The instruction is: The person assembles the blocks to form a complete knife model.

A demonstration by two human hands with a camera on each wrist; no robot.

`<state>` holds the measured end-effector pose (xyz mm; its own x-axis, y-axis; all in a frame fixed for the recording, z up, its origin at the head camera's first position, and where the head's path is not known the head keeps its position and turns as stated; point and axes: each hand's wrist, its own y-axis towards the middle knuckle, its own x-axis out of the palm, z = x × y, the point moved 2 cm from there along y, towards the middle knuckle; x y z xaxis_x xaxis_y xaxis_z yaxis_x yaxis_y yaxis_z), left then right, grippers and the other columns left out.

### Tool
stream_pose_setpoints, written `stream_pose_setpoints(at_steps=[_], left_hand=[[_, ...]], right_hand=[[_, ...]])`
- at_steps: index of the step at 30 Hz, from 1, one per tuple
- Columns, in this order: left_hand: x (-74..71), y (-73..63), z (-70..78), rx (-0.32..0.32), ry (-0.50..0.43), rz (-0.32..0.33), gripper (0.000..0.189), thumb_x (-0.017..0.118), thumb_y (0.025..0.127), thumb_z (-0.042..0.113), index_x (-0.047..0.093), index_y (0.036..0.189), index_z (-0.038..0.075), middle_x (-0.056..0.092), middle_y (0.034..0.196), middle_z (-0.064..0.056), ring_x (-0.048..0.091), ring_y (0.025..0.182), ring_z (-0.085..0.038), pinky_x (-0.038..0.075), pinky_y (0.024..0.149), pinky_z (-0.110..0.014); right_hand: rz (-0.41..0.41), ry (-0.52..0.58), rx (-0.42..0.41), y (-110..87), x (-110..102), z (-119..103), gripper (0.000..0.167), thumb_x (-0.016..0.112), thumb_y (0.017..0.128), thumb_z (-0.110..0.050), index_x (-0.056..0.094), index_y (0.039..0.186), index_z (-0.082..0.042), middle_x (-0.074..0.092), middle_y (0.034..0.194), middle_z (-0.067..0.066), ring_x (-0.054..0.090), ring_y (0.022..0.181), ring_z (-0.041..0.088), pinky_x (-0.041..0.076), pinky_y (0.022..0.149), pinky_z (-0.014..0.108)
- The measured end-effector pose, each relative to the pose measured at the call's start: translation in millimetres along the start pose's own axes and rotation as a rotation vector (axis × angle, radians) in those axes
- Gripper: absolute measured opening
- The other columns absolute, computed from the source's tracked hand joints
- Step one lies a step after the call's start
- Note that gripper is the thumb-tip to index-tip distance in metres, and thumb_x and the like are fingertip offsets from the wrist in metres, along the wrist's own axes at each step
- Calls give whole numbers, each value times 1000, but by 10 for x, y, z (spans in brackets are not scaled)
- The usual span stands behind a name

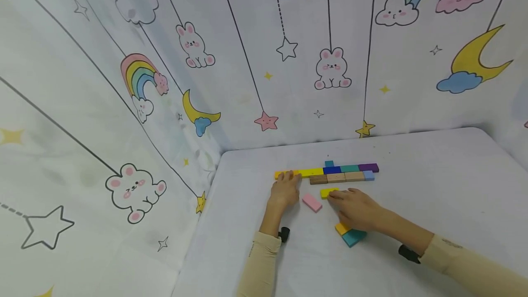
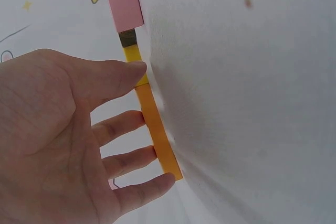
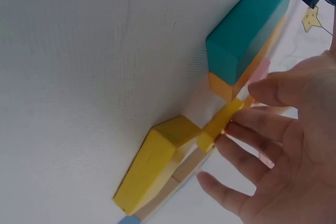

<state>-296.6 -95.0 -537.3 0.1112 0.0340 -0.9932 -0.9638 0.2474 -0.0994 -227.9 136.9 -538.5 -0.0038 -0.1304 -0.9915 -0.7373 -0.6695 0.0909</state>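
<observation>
All fingers (image 2: 131, 162) apart, L hand (image 1: 285, 191) on orange blk (image 2: 159, 135), R hand (image 1: 358, 210) nr yellow blk (image 1: 327, 193)

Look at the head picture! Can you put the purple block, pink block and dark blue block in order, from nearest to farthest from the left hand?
1. Pink block: just right of the left hand.
2. Dark blue block: farther right, in the long row.
3. Purple block: at that row's right end.

The head view is bright and even — the wrist views greyer, softly shadowed.
</observation>
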Motion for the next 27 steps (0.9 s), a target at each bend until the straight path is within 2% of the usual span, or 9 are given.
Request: stream_pose_setpoints(at_steps=[8, 16, 22, 27], left_hand=[[8, 21, -6, -13, 15, -14, 56, 58, 106, 28, 44, 160, 29, 37, 166, -4, 33, 153, -33, 44, 115, -54], [-5, 17, 4, -18, -18, -31, 56, 57, 106, 26, 43, 160, 27, 35, 167, -5, 30, 154, -35, 41, 117, -56], [-12, -3, 1, -17, -11, -21, 55, 58, 106, 27, 44, 160, 28, 37, 166, -4, 32, 153, -34, 42, 116, -55], [-10, 1, -7, -8, -8, -9, 55, 60, 105, 28, 46, 158, 28, 39, 165, -5, 34, 152, -34, 44, 115, -55]], right_hand=[[-15, -23, -11, 123, 18, -26, 51, 75, 94, -24, 65, 139, -3, 64, 141, 13, 60, 130, 32, 47, 108, 63], [-36, -31, -10, 233, 26, -62, 53, 76, 94, -25, 64, 141, -3, 63, 142, 14, 62, 127, 34, 46, 108, 66], [-41, 6, 6, 298, 32, -81, 54, 75, 94, -23, 62, 143, -3, 61, 144, 14, 61, 130, 35, 43, 109, 67], [-43, -18, 10, 336, 70, -64, 53, 72, 96, -25, 61, 144, -7, 60, 146, 11, 59, 132, 32, 43, 111, 65]])
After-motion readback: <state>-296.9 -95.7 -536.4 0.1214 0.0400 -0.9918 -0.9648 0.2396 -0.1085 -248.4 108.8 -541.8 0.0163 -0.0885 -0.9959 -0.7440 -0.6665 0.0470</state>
